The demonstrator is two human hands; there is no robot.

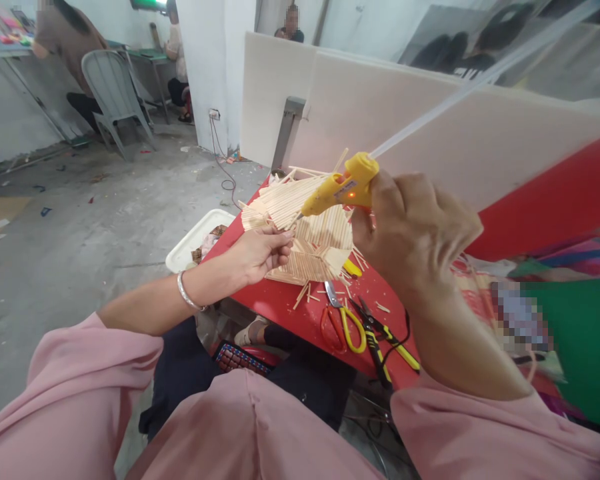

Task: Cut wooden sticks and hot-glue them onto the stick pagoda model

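My right hand (413,233) is closed around the grip of a yellow hot glue gun (343,189), its nozzle pointing left and down at a model built of thin wooden sticks (305,230). A clear glue stick (460,97) juts out of the gun's back, up to the right. My left hand (260,252) holds the stick model at its left edge, fingers curled on it. The model rests on a red table (290,303).
Scissors with red and yellow handles (341,320) and yellow-black pliers (380,333) lie on the table near its front edge, among loose sticks. A white tray (195,240) sits left of the table. White partition boards (430,127) stand behind. People sit at desks with a grey chair (113,90) far left.
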